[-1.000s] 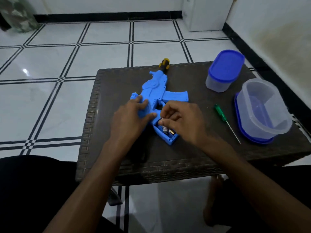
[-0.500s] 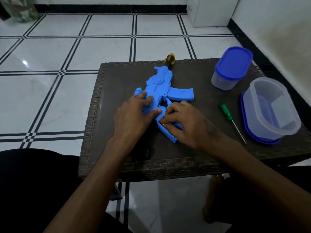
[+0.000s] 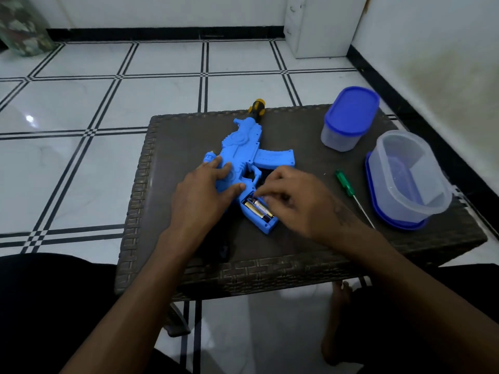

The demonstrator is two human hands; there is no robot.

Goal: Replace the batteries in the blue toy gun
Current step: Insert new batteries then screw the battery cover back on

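The blue toy gun (image 3: 244, 147) lies flat on the dark woven table (image 3: 297, 252), its yellow-and-black muzzle pointing away. Its grip has an open battery compartment showing gold-and-black batteries (image 3: 258, 209). My left hand (image 3: 205, 193) rests flat on the gun's body and presses it down, fingers spread. My right hand (image 3: 294, 201) hovers over the compartment with fingers curled; its fingertips touch the upper end of the batteries. The fingers hide part of the compartment.
A green-handled screwdriver (image 3: 345, 183) lies right of my right hand. A closed tub with a blue lid (image 3: 348, 118) stands at the back right. An open clear container (image 3: 407, 179) rests on its blue lid at the right edge. White tiled floor surrounds the table.
My right hand shifted right and drew back a little, uncovering the batteries in the grip. My left hand stayed on the gun.
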